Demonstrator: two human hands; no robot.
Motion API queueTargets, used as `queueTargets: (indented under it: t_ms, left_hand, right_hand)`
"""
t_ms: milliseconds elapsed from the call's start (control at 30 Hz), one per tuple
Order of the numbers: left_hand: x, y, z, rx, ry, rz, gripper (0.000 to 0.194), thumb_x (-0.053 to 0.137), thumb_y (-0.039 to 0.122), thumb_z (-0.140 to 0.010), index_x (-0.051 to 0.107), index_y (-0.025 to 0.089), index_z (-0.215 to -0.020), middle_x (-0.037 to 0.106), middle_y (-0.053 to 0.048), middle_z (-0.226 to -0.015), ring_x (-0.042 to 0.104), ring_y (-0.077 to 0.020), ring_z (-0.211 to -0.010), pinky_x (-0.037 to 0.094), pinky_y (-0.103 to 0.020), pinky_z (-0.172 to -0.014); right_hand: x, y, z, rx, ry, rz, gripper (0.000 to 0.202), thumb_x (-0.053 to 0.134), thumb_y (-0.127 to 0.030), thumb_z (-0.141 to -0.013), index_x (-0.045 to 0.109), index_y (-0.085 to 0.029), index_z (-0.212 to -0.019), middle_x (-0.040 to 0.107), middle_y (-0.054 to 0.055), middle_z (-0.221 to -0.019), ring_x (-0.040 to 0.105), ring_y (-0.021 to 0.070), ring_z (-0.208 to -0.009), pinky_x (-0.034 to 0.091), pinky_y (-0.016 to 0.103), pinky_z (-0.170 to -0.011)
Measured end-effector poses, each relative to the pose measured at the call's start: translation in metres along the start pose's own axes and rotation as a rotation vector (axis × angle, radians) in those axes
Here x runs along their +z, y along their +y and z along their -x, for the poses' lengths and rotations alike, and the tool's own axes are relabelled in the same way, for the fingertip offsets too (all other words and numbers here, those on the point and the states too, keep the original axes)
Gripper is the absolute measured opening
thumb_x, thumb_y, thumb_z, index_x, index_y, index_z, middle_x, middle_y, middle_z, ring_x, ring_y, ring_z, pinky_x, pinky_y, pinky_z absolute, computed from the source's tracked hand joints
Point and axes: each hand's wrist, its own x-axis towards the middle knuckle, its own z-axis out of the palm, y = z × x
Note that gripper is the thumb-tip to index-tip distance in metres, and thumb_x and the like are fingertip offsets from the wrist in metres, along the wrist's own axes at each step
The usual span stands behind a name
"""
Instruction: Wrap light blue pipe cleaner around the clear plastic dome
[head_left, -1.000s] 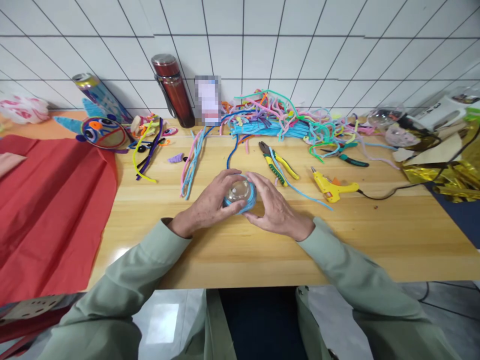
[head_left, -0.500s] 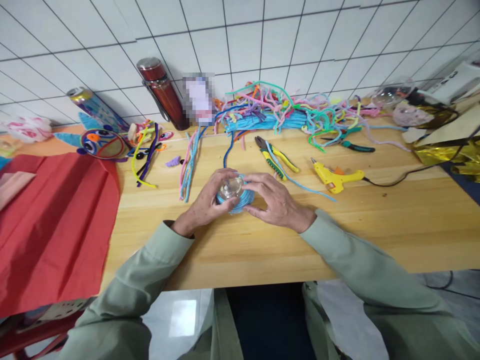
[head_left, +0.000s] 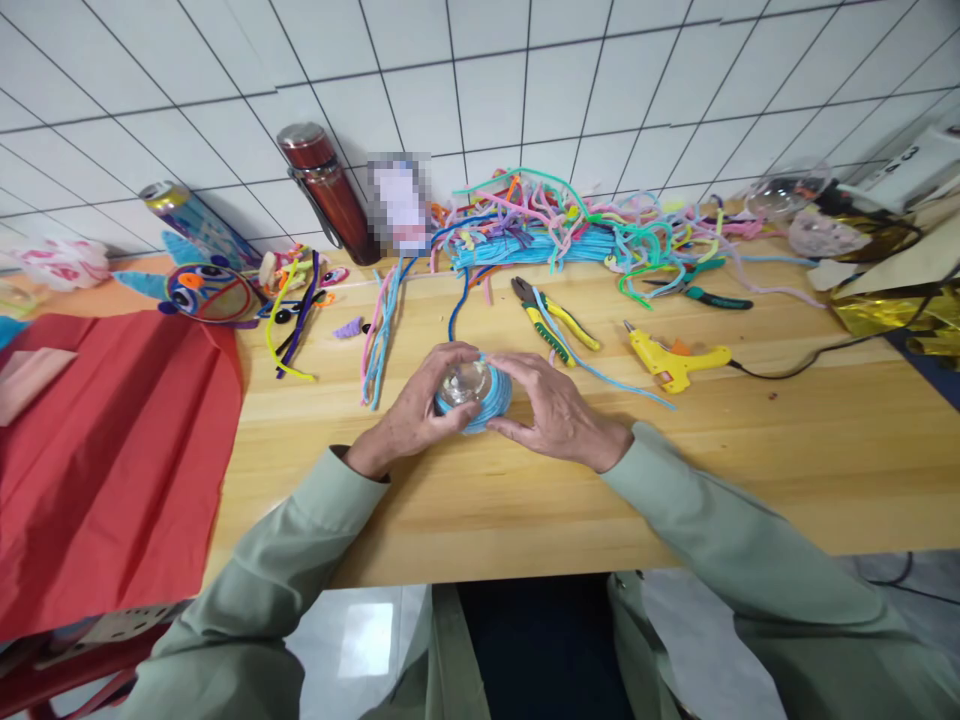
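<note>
1. Clear plastic ball (head_left: 466, 381), wrapped part-way in light-blue pipe cleaner (head_left: 487, 402): it sits near the middle of the wooden table (head_left: 750, 440), between our two hands.
2. Left hand (head_left: 420, 408): fingers curled round the ball's left side, thumb over the bare clear top; closed on it.
3. Right hand (head_left: 551, 405): fingers bent against the blue winding on the right side, pressing it to the ball.
4. Step in hand, as we judge it: laying the blue coil round the ball (upper part still uncovered). The next move would call for a firm hold by the left while the right guides the strand tightly upward.
5. Far of the hands: yellow-handled pliers (head_left: 551, 322); to their right, a yellow glue gun (head_left: 671, 358); a pipe-cleaner heap (head_left: 555, 230) by the tiled wall.
6. Left: red cloth (head_left: 105, 450); red flask (head_left: 330, 195).
</note>
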Motion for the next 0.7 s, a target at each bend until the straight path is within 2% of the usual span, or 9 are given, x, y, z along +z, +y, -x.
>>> queueTargets:
  t_ms: [200,400,700]
  left_hand:
    - [0.0009,0.0016,-0.0019,0.003,0.004,0.011,0.053,0.066,0.05,-0.103,0.054,0.021,-0.147,0.061,-0.017,-0.144,0.06,-0.0325,-0.139,0.051,-0.054,-0.12]
    - [0.0011,0.0053,-0.0037,0.008,-0.009,0.038,0.069,0.071,0.065,-0.098,0.052,0.02,-0.148,0.059,-0.019,-0.145,0.059,-0.034,-0.14,0.049,-0.052,-0.121]
    - [0.0024,0.0062,-0.0041,0.057,0.005,0.046,0.064,0.07,0.06,-0.101,0.051,0.02,-0.147,0.06,-0.019,-0.142,0.059,-0.0337,-0.139,0.05,-0.054,-0.119]
  right_hand:
    - [-0.0045,-0.0005,-0.0017,0.017,-0.022,-0.022,0.078,0.075,-0.04,-0.102,0.033,-0.024,-0.166,0.068,0.019,-0.145,0.068,0.0362,-0.134,0.061,0.06,-0.109]
    - [-0.0043,-0.0006,-0.0013,-0.015,-0.039,0.002,0.078,0.074,-0.033,-0.101,0.033,-0.027,-0.167,0.066,0.019,-0.147,0.066,0.0374,-0.136,0.06,0.062,-0.11]
    - [-0.0031,0.0015,0.0012,0.0,-0.032,0.005,0.08,0.076,-0.031,-0.098,0.037,-0.028,-0.168,0.066,0.018,-0.148,0.066,0.0378,-0.136,0.06,0.063,-0.11]
